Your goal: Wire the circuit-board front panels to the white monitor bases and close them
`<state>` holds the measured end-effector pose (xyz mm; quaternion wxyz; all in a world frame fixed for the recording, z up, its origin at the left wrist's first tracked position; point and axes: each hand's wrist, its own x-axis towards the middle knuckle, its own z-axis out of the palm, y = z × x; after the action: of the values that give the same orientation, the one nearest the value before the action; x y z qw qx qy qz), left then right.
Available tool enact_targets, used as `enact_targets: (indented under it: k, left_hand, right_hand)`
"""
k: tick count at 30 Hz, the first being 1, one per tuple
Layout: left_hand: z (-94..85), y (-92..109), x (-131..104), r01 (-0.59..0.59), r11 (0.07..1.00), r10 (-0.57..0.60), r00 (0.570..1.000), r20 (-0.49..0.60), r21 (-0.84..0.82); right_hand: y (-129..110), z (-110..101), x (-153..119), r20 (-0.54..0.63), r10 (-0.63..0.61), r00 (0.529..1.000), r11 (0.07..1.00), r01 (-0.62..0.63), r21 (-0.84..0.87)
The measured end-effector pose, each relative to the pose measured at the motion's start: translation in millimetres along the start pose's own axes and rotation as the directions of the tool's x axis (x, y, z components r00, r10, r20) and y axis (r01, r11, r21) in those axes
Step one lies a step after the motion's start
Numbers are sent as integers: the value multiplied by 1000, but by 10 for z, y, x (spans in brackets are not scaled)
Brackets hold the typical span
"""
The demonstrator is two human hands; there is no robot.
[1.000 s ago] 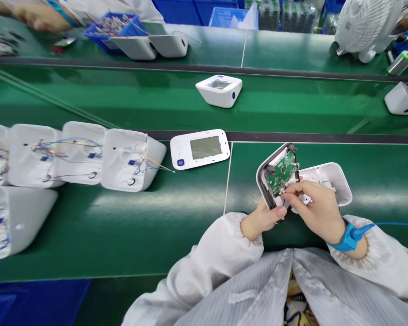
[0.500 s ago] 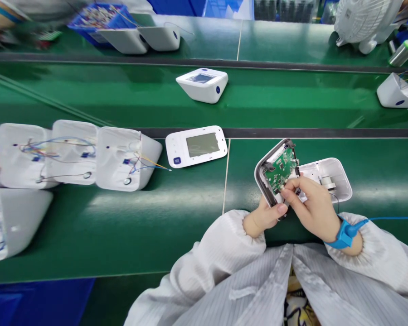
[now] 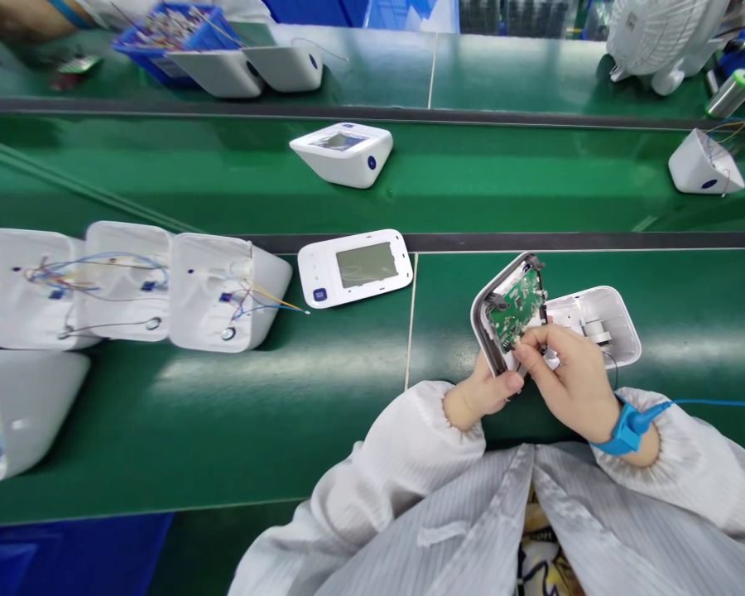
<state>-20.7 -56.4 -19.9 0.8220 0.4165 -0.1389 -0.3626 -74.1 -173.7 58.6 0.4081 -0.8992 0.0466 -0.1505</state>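
My left hand [image 3: 485, 391] grips the lower edge of a white panel with a grey rim [image 3: 487, 319], which is tilted up with its green circuit board [image 3: 516, 308] showing. The fingers of my right hand [image 3: 564, 372] are pinched at the board's lower edge, on something small by the connectors that I cannot make out. Just right of the panel, partly behind my right hand, lies an open white housing [image 3: 624, 331] with a white cylindrical part inside. A blue wrist strap [image 3: 627, 426] with a cord is on my right wrist.
A white front panel with a screen [image 3: 355, 269] lies left of my hands. Several open white housings [image 3: 266, 285] with wires stand at the left. An assembled device [image 3: 348, 157] and another housing [image 3: 704, 165] sit on the middle strip. Across are a blue bin [image 3: 155, 62], a fan [image 3: 664, 37] and a person's arm.
The assembled device and the housing on the middle strip have shifted left. The panel in my left hand is turned slightly. My right fingers stay pinched at the board.
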Motion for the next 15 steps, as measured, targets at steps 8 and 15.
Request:
enact_targets:
  k: [8,15]
  left_hand:
    - [-147,-206,-19,-29,999,30,999,-33,33]
    - [-175,-267,-24,-65,996,69,995,-70,58]
  right_hand:
    - [0,26,24,-36,-56,998,998,55,-31]
    - [13,25,63,-25,-66,997,998,66,-18]
